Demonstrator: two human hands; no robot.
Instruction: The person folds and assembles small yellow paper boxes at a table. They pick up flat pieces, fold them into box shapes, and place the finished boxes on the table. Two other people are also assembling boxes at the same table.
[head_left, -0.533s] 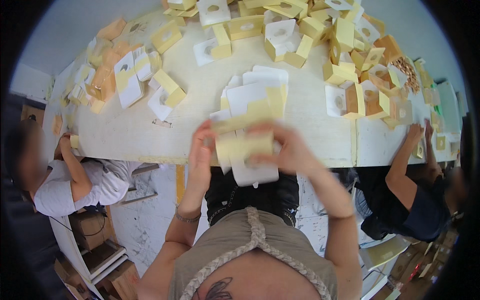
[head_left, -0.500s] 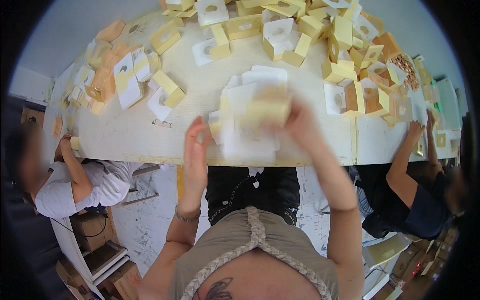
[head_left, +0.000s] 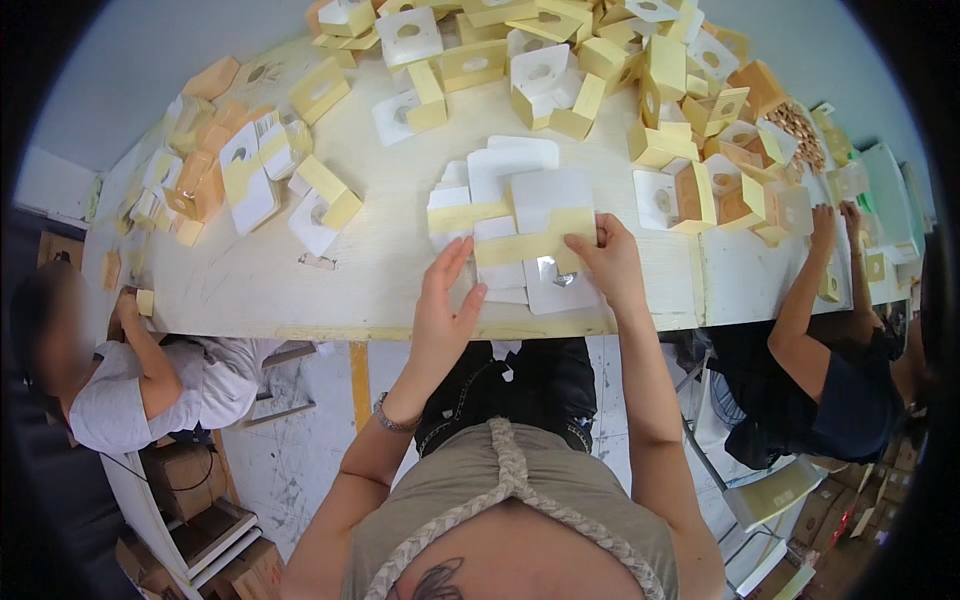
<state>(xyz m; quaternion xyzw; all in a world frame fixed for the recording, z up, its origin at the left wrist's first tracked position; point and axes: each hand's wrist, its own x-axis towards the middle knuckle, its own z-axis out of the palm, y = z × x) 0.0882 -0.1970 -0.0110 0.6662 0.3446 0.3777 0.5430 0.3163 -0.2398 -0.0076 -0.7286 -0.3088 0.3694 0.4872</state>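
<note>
– Over the bench, how was the left hand?
– Fingers apart, beside the yellow-and-white card; contact unclear. It sat over the card stack.
– Right hand?
– Fingers clamped on the card's right side; a light pinch probably kept it unbent.

On the near edge of the table, a pile of cards lies between our left hand and right hand.
Beyond the pile, boxes are heaped along the far side, mostly rightward; a card stack lies left. 1 co-worker is to our left, another co-worker right.
</note>
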